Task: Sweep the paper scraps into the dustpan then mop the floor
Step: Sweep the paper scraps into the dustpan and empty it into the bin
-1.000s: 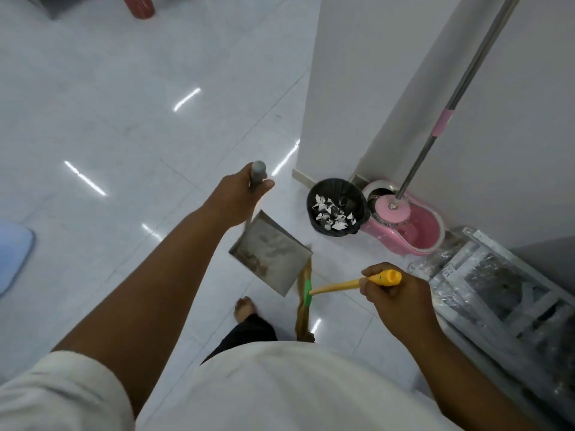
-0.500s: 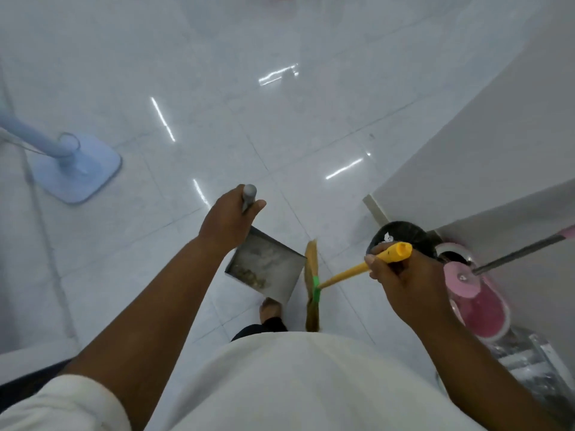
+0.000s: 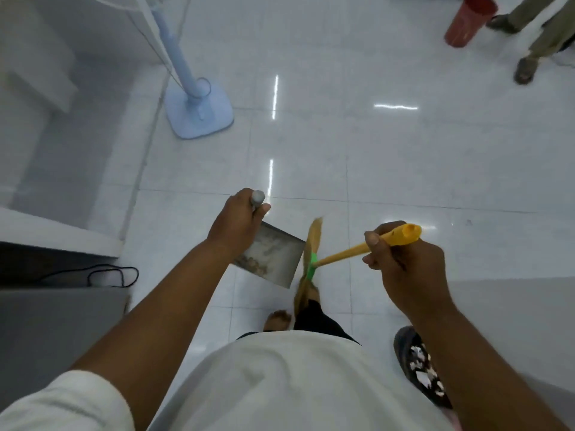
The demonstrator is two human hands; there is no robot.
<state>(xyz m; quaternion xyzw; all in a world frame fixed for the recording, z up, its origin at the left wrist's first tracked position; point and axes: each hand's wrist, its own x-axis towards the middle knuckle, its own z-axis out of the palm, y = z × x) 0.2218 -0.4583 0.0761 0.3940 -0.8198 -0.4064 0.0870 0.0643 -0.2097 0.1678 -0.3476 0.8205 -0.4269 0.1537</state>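
Note:
My left hand [image 3: 236, 222] grips the grey handle of a metal dustpan [image 3: 270, 255], which hangs above the white tiled floor with only dust stains inside. My right hand [image 3: 401, 262] holds the yellow handle of a small broom [image 3: 311, 259]; its straw head with a green band hangs just right of the dustpan. A black bin [image 3: 417, 368] with white paper scraps in it sits at the lower right, partly hidden by my right arm. The mop and its pink bucket are out of view.
A light blue fan stand [image 3: 199, 110] rises at the upper left beside a white wall. A black cable [image 3: 112, 275] lies at the left. A red bucket [image 3: 466, 20] and another person's legs [image 3: 535, 32] are at the top right. My bare feet [image 3: 277, 318] show below the dustpan.
My view has turned away from the bin and pink mop bucket toward the open floor. The fan stand, red bucket and another person's legs came into view. Both hands keep their grips.

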